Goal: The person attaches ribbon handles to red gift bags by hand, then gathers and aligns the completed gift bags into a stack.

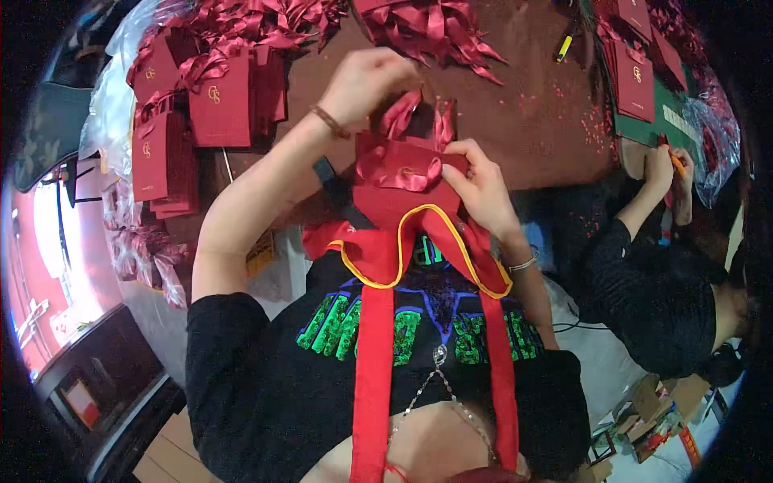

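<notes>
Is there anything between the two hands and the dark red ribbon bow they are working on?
Nothing visible: the left hand pinches a ribbon loop and the right hand presses the dark red ribbon bow directly.

Pretty dim, warm indoor light overall, colours heavy on red. A bright washed-out patch glares at the far left edge. Heavy fisheye bending, black vignette in the corners. The ribbon pile [431, 28] up top looks soft, and deep shadow swallows the right side.

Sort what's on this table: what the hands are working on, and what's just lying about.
In hand:
left hand pinching the red ribbon
right hand gripping the red gift bag

Lying about:
stacked red bags
loose ribbon heap
yellow pen
co-worker's hands
</notes>
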Motion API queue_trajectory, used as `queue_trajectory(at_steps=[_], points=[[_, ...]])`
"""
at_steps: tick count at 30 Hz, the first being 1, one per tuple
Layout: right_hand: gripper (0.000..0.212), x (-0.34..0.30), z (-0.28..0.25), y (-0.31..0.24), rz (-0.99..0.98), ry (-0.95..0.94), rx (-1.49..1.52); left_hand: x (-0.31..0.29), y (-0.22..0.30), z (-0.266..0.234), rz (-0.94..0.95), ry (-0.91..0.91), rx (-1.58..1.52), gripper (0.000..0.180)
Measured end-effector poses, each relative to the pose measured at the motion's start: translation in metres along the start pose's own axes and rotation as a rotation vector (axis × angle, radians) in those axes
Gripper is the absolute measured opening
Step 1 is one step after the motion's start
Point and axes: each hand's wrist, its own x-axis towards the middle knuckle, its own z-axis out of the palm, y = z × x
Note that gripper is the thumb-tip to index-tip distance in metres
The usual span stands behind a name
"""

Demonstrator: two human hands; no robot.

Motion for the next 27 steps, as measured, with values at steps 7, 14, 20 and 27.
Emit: queue_trajectory(at_steps=[7, 14, 20, 27], points=[[0.018, 0.006, 0.006, 0.013, -0.097, 0.009, 0.198, -0.003, -0.018, -0.01, 0.064, -0.237, 0.403, 0.027], [0.018, 0.005, 0.003, 0.008, -0.038, -0.014, 0.116, -0.002, -0.022, 0.004, 0.077, -0.197, 0.547, 0.029], [0.02, 0.009, 0.005, 0.004, -0.097, -0.019, 0.17, 0.001, -0.017, 0.005, 0.142, -0.308, 0.309, 0.029], [0.026, 0.01, 0.005, -0.005, -0.012, -0.059, 0.211, 0.002, -0.012, 0.014, -0.02, -0.5, 0.492, 0.037]])
